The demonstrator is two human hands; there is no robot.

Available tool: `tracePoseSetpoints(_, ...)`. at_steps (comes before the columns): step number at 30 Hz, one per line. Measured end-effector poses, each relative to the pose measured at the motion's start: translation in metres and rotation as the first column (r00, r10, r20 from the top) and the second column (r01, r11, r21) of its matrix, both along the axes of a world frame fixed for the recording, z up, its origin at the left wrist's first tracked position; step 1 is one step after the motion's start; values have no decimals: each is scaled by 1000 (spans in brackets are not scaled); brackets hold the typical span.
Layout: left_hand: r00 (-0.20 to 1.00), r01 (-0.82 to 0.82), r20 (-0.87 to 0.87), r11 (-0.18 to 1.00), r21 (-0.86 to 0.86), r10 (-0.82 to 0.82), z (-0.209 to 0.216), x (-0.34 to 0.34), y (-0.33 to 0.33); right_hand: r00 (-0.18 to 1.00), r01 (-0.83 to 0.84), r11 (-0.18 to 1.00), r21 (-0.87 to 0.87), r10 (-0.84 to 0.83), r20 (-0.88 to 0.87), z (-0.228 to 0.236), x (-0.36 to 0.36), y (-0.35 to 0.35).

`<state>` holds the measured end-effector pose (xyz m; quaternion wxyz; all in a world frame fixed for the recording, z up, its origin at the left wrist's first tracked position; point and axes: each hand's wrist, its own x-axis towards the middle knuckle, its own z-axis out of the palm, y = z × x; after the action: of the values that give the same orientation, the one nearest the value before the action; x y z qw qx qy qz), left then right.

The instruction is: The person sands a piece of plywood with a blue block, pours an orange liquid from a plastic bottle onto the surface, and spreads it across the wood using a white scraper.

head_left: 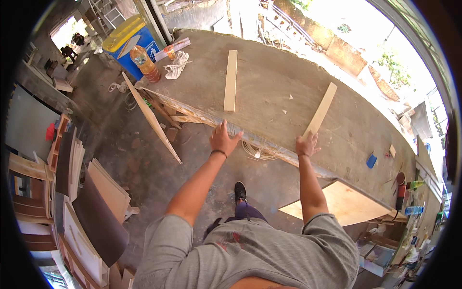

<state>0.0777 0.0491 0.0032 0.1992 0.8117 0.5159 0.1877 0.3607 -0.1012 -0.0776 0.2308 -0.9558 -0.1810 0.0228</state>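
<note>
Two pale wooden strips lie apart on a large grey worktable (269, 77). My left hand (224, 140) is open, its fingers and thumb apart, at the table's near edge just below the near end of the left strip (231, 81). No thing shows in it. At the near end of the right strip (321, 108), my right hand (307, 144) holds on, thumb on one side and fingers on the other. That strip slants away to the right, and my hand covers its near end.
A bottle of reddish-brown liquid (145, 65) and a white cloth (178, 65) sit at the table's far left, beside a blue bin with yellow lid (127, 41). A blue scrap (371, 161) and a power tool (400, 190) lie right. Boards (108, 190) lean at lower left.
</note>
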Motion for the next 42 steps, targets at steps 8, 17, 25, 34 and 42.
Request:
tracePoseSetpoints(8,954,-102,-290,993,-59,80,-26,58,108,970,-238,968,80,232,70,-6,-39,-5)
tracePoseSetpoints(17,971,176,-157,984,-27,-178,-47,51,178,988,-100,995,-15,101,113,8,-49,63)
tracePoseSetpoints(25,915,399,141,897,-191,-378,-58,30,218,968,-183,983,21,176,181,61,-144,209)
tracePoseSetpoints(34,885,387,394,865,-320,-251,-102,-229,182,403,-728,506,462,861,-310,110,-348,384)
tracePoseSetpoints(42,793,-378,154,674,-635,589,-247,-431,93,-81,-804,181,566,910,-406,46,-451,560)
